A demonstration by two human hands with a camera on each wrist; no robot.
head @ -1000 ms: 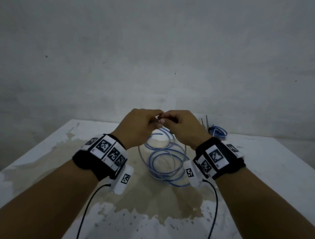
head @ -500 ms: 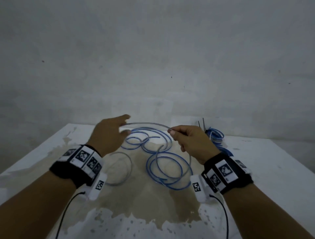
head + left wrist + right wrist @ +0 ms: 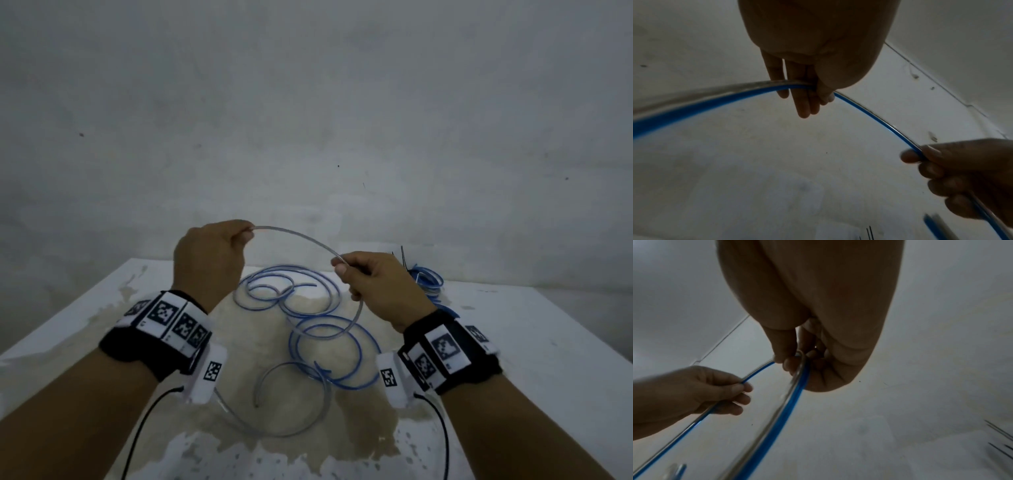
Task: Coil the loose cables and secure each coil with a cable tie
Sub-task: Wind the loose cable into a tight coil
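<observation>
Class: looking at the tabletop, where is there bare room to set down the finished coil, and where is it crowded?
Free: the table's right side, nearer than the tied coil, and the far-left corner. Crowded: the middle, covered by loose cable loops below both hands.

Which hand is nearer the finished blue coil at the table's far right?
Right. The right hand holds the loose cable just beside the tied blue coil; the left hand pinches the cable well off on the other side.

Glossy clear-and-blue plastic cable (image 3: 329, 342); matt, stained, rough white table (image 3: 548, 342).
</observation>
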